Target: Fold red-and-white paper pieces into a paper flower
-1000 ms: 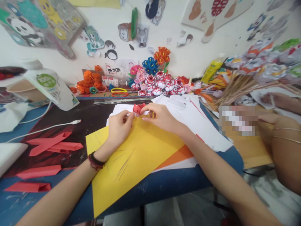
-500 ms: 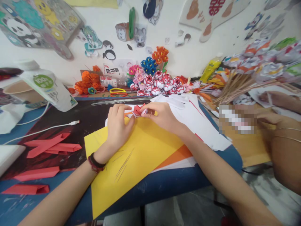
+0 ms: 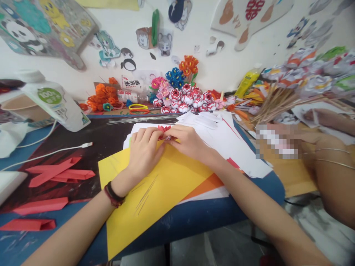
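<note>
My left hand [image 3: 144,151] and my right hand [image 3: 186,142] meet over a small red and white folded paper flower [image 3: 164,129]. Both pinch it from either side, fingers curled around it, so most of it is hidden. They rest on a large yellow paper sheet [image 3: 155,192] with thin wires [image 3: 146,195] lying on it. White paper sheets [image 3: 222,136] lie under and behind the hands. An orange sheet [image 3: 210,183] peeks out beneath the yellow one.
Folded red paper strips [image 3: 55,173] lie at the left, near a white cable [image 3: 55,151] and a white bottle [image 3: 55,105]. Finished paper flowers [image 3: 185,98] line the wall. Wooden sticks [image 3: 277,101] and another person's arm [image 3: 330,166] are at the right.
My hands have closed in over the paper flower and pressed it lower toward the papers; less of it shows now. The view shifted slightly.
</note>
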{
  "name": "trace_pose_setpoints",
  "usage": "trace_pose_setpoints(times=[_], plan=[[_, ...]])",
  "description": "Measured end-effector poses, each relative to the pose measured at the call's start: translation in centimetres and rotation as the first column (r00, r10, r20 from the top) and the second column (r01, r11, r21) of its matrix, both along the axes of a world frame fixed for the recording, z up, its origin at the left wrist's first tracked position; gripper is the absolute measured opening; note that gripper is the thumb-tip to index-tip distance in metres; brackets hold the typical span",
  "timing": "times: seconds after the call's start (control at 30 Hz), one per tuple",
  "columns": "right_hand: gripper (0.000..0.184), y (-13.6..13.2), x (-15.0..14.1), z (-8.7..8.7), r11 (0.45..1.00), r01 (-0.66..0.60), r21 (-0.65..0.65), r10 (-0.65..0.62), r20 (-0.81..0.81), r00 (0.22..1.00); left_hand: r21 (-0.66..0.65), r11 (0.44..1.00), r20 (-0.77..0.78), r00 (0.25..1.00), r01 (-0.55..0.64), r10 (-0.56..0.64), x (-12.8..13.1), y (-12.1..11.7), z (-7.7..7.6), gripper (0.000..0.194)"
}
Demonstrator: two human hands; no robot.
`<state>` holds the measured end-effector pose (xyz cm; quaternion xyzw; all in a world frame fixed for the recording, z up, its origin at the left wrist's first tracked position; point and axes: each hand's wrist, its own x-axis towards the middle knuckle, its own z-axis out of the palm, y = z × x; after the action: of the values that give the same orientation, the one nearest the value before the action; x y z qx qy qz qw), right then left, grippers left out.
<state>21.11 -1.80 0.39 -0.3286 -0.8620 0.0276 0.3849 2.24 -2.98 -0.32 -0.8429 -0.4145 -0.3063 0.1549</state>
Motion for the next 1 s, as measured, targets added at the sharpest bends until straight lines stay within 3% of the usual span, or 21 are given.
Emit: trace_pose_setpoints(times=[0.2, 0.47, 1.0], plan=[[0.017, -0.2, -0.22, 0.12, 0.996, -0.073, -0.047, 0.068, -0.099, 0.993, -0.001, 1.0, -0.01, 1.0, -0.003, 0.003, -0.04, 0.02, 0.01, 0.009], [0.021, -0.45, -0.03, 0.57, 0.977, -0.09, -0.195, 0.054, -0.186, 0.981, -0.006, 1.0, 0.023, 0.999, -0.023, 0.023, -0.01, 0.0, 0.06, 0.012], [0.017, -0.31, 0.05, 0.77, 0.989, -0.048, -0.14, 0.019, -0.2, 0.98, 0.057, 0.998, 0.056, 0.998, -0.037, 0.034, -0.12, 0.12, -0.09, 0.014]])
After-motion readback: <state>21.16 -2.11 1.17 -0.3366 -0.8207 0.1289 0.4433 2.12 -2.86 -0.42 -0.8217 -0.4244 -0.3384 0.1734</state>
